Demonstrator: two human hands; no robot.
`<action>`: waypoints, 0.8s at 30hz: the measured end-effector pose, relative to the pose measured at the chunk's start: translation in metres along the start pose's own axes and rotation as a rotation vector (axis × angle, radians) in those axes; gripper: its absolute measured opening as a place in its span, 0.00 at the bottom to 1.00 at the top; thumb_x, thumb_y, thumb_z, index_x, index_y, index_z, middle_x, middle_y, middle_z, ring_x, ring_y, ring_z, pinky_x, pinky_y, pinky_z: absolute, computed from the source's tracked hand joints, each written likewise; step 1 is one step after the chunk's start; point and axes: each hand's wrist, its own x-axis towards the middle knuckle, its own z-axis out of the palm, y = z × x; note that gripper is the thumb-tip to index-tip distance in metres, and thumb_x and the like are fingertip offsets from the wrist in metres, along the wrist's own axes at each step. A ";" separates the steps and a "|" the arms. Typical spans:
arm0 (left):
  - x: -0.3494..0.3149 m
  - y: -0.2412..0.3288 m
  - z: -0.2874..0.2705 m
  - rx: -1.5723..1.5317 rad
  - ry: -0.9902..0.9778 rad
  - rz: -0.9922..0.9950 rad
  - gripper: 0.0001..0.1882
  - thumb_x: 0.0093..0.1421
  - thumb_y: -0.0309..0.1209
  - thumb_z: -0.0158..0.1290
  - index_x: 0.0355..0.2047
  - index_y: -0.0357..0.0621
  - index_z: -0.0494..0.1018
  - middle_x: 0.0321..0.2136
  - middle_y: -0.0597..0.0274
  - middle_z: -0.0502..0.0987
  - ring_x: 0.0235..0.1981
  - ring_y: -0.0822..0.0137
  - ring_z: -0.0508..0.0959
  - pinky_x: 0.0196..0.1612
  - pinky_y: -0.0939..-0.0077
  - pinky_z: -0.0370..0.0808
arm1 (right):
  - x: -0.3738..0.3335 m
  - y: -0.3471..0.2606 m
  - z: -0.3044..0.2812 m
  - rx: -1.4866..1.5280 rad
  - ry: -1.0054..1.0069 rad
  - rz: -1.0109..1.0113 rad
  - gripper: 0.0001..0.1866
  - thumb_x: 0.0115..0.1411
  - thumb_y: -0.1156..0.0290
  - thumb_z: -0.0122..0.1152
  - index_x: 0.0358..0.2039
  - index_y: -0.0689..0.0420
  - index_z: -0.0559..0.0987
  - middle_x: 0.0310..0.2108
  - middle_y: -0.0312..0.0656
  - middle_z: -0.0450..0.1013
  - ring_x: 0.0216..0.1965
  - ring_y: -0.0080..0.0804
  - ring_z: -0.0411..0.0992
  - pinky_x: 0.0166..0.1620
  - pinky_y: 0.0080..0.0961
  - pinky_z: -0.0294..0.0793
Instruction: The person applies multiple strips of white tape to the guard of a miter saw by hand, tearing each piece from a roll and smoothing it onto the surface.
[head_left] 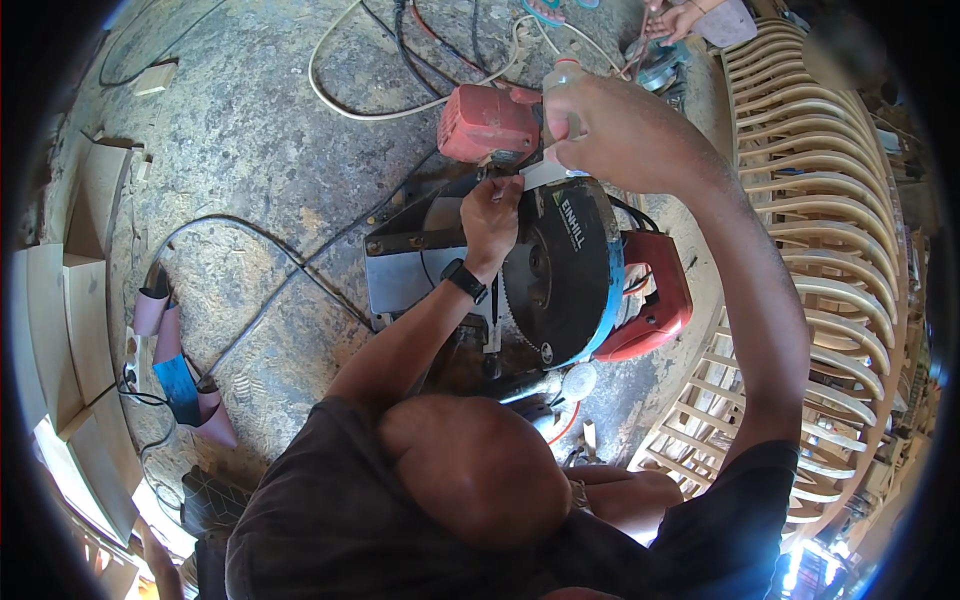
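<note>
A person crouches over a red mitre saw (560, 270) on a concrete floor (250, 130). The left hand (492, 218) pinches a small pale piece (503, 183) at the saw's far edge. The right hand (620, 130) has its fingers curled tight around a white bottle (563, 75) above the saw. Curved wooden frames (830, 200) stand along the right.

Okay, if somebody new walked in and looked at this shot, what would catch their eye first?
Probably the red mitre saw in the middle, sitting on the rough concrete floor, its dark round blade guard facing up. Both hands are on it: the left hand pinches something small near the blade, and the right hand closes around the grip at the top. To the right, a curved slatted wooden frame arcs along the picture's edge.
</note>
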 end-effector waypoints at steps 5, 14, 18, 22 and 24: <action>-0.001 0.004 0.006 0.021 0.051 0.055 0.20 0.63 0.42 0.56 0.33 0.33 0.79 0.25 0.49 0.81 0.27 0.59 0.82 0.35 0.68 0.75 | -0.003 -0.004 -0.001 -0.029 0.000 -0.011 0.10 0.50 0.69 0.65 0.30 0.59 0.76 0.29 0.51 0.74 0.37 0.49 0.76 0.41 0.43 0.73; -0.004 0.008 0.004 0.035 0.038 0.064 0.20 0.64 0.43 0.55 0.34 0.33 0.79 0.22 0.57 0.79 0.24 0.70 0.76 0.33 0.73 0.72 | -0.006 -0.005 0.004 -0.074 0.015 -0.034 0.10 0.52 0.68 0.62 0.31 0.59 0.76 0.29 0.51 0.74 0.37 0.51 0.75 0.43 0.45 0.72; -0.004 0.009 0.004 0.044 0.049 0.072 0.20 0.65 0.42 0.54 0.34 0.33 0.79 0.21 0.57 0.79 0.24 0.70 0.76 0.32 0.72 0.71 | -0.005 -0.009 0.001 -0.092 -0.037 -0.012 0.10 0.52 0.68 0.62 0.31 0.59 0.76 0.30 0.52 0.74 0.38 0.52 0.75 0.42 0.45 0.72; 0.000 0.004 0.003 0.043 0.036 0.075 0.20 0.65 0.42 0.53 0.34 0.33 0.79 0.21 0.57 0.79 0.24 0.71 0.76 0.32 0.72 0.71 | -0.007 -0.017 -0.002 -0.092 -0.036 0.012 0.08 0.51 0.72 0.63 0.30 0.62 0.78 0.29 0.54 0.76 0.39 0.52 0.77 0.40 0.44 0.75; 0.001 0.004 0.002 0.038 0.022 0.063 0.19 0.65 0.40 0.53 0.34 0.33 0.79 0.23 0.54 0.80 0.26 0.66 0.78 0.33 0.70 0.72 | -0.006 -0.014 0.001 -0.076 -0.028 0.004 0.08 0.52 0.72 0.63 0.30 0.62 0.78 0.29 0.53 0.76 0.38 0.52 0.77 0.40 0.44 0.75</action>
